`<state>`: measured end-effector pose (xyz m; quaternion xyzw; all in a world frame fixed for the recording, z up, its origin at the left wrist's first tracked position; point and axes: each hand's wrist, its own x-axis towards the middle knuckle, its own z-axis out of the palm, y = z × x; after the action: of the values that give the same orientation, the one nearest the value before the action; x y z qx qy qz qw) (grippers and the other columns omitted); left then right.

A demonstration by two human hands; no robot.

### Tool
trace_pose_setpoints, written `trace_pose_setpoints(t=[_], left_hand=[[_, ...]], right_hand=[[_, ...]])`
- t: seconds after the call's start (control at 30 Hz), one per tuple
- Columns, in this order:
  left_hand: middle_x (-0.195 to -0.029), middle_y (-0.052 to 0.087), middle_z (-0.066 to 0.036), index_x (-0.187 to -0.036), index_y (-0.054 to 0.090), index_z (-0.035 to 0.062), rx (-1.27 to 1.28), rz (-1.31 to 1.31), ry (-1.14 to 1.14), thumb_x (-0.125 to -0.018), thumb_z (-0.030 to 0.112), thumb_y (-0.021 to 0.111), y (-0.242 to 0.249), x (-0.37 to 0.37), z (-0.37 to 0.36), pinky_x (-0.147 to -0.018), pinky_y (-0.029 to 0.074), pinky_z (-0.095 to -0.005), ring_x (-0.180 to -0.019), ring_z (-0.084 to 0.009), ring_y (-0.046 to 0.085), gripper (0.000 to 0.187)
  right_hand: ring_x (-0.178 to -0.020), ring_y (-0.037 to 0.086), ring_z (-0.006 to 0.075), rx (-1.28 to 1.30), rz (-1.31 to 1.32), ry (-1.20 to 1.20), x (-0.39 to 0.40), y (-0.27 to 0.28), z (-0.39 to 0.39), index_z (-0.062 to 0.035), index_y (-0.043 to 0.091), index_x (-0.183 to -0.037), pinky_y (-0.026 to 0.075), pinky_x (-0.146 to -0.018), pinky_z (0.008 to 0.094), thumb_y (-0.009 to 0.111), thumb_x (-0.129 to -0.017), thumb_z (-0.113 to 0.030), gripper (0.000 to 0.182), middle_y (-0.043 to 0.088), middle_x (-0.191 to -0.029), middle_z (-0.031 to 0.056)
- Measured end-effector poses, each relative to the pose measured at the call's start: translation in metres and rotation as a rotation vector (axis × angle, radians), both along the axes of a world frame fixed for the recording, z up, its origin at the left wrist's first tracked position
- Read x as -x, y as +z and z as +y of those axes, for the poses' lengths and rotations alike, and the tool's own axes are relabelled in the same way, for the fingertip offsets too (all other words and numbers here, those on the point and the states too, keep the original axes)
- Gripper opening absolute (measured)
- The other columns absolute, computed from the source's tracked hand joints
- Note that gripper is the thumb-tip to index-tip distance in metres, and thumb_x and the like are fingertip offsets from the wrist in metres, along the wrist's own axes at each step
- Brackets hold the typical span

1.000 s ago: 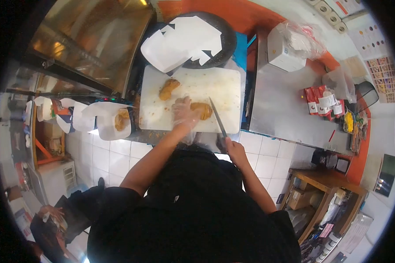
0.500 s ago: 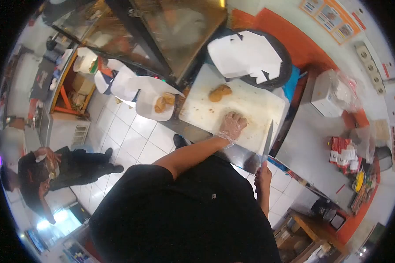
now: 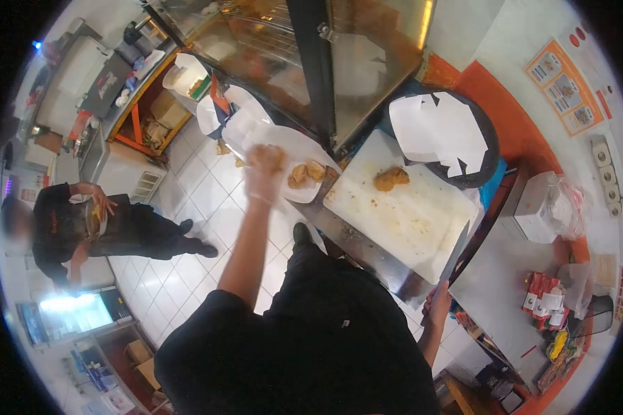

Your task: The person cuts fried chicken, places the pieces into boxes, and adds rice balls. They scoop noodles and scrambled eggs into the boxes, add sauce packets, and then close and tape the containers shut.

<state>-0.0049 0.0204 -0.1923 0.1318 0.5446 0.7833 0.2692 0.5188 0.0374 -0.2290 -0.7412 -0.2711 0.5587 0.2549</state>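
The left hand (image 3: 264,166), blurred and in a clear glove, holds a fried piece (image 3: 277,158) above a white paper tray (image 3: 303,148) where more browned chunks (image 3: 306,174) lie. The right hand (image 3: 436,304) grips a knife (image 3: 455,254), its blade along the right edge of a crumb-strewn cutting board (image 3: 408,214). One browned lump (image 3: 392,179) rests there, near stacked white paper (image 3: 436,135). At left, a co-worker (image 3: 83,221) holds a bowl (image 3: 97,220).

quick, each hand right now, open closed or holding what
Left hand: gloved, blurred at the white food tray; open or closed cannot be told.
Right hand: closed, holding the knife.
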Motion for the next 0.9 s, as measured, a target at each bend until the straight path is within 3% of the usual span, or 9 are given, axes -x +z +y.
trace_pose_setpoints(t=[0.1, 0.2, 0.3, 0.4, 0.5, 0.6, 0.73, 0.77, 0.9], left_hand=[[-0.087, 0.062, -0.005, -0.11, 0.059, 0.0061, 0.499, 0.352, 0.407, -0.086, 0.024, 0.067, 0.006, 0.093, -0.005, -0.074, 0.049, -0.034, -0.079, -0.0175, 0.059, 0.031], [-0.089, 0.063, -0.004, -0.106, 0.063, 0.0057, 0.633, 0.617, 0.242, -0.085, 0.025, 0.067, -0.049, 0.186, 0.012, -0.074, 0.049, -0.0323, -0.079, -0.0168, 0.059, 0.028], [-0.093, 0.066, -0.005, -0.102, 0.068, 0.0057, 0.855, 0.485, -0.308, -0.085, 0.021, 0.064, -0.063, 0.209, 0.035, -0.077, 0.05, -0.0335, -0.081, -0.0167, 0.061, 0.022], [-0.092, 0.066, -0.004, -0.103, 0.068, 0.006, 0.576, 0.321, -0.377, -0.092, 0.03, 0.058, -0.092, 0.221, 0.021, -0.073, 0.048, -0.0361, -0.079, -0.0208, 0.06, 0.028], [-0.105, 0.069, -0.009, -0.109, 0.068, 0.0035, 1.109, 1.654, -0.195, -0.095, 0.029, 0.051, -0.187, 0.309, 0.011, -0.085, 0.048, -0.0402, -0.096, -0.0263, 0.064, 0.033], [-0.108, 0.068, -0.019, -0.107, 0.068, 0.0046, 0.56, 0.996, 0.301, -0.092, 0.013, 0.05, -0.011, 0.137, 0.001, -0.089, 0.049, -0.0412, -0.099, -0.0355, 0.064, 0.025], [-0.111, 0.067, -0.018, -0.119, 0.064, 0.0117, 0.564, 0.927, 0.321, -0.093, 0.017, 0.048, -0.008, 0.08, -0.019, -0.091, 0.048, -0.0422, -0.103, -0.0346, 0.063, 0.031], [-0.11, 0.067, -0.018, -0.121, 0.063, 0.0132, 0.781, 0.955, 0.348, -0.093, 0.021, 0.05, 0.019, 0.082, -0.023, -0.092, 0.048, -0.0438, -0.102, -0.0353, 0.063, 0.032], [-0.111, 0.067, -0.018, -0.122, 0.063, 0.0111, 0.826, 1.05, 0.505, -0.091, 0.026, 0.051, 0.04, 0.176, -0.023, -0.091, 0.048, -0.0451, -0.101, -0.0361, 0.063, 0.036]], right_hand=[[-0.036, 0.035, 0.0091, 0.002, 0.019, 0.019, 0.007, 0.001, -0.001, -0.0133, 0.048, -0.071, 0.025, -0.033, 0.0246, 0.046, -0.097, -0.061, 0.054, 0.04, -0.051, -0.0024], [-0.036, 0.036, 0.0096, 0.014, 0.0, 0.061, 0.013, -0.014, -0.008, -0.0128, 0.048, -0.07, 0.027, -0.033, 0.0258, 0.045, -0.098, -0.06, 0.055, 0.04, -0.051, -0.0016], [-0.036, 0.036, 0.0102, 0.039, -0.053, 0.095, 0.022, -0.014, -0.014, -0.0123, 0.049, -0.069, 0.028, -0.033, 0.0271, 0.045, -0.098, -0.06, 0.056, 0.04, -0.051, -0.0012], [-0.037, 0.037, 0.0111, 0.074, -0.066, 0.081, 0.035, -0.005, -0.02, -0.0117, 0.049, -0.068, 0.028, -0.033, 0.0282, 0.045, -0.098, -0.059, 0.056, 0.04, -0.052, -0.0009], [-0.037, 0.037, 0.0121, 0.098, -0.062, 0.052, 0.04, -0.005, -0.024, -0.0116, 0.049, -0.068, 0.028, -0.033, 0.0289, 0.046, -0.098, -0.057, 0.055, 0.04, -0.052, -0.0008], [-0.037, 0.037, 0.0127, 0.072, -0.087, 0.025, 0.035, -0.008, -0.032, -0.0114, 0.049, -0.068, 0.029, -0.034, 0.0293, 0.046, -0.099, -0.055, 0.053, 0.041, -0.052, -0.0007], [-0.038, 0.039, 0.0123, 0.001, -0.073, 0.05, 0.042, -0.018, -0.025, -0.0097, 0.052, -0.069, 0.03, -0.035, 0.0285, 0.046, -0.1, -0.051, 0.052, 0.043, -0.051, -0.0002], [-0.036, 0.038, 0.0125, -0.024, -0.078, 0.063, 0.043, -0.024, -0.024, -0.0099, 0.05, -0.07, 0.029, -0.033, 0.0283, 0.046, -0.099, -0.053, 0.053, 0.041, -0.05, -0.0002], [-0.033, 0.037, 0.012, -0.061, -0.07, 0.179, 0.039, -0.032, -0.015, -0.0094, 0.048, -0.072, 0.027, -0.03, 0.0276, 0.045, -0.099, -0.055, 0.053, 0.039, -0.048, -0.0002]])
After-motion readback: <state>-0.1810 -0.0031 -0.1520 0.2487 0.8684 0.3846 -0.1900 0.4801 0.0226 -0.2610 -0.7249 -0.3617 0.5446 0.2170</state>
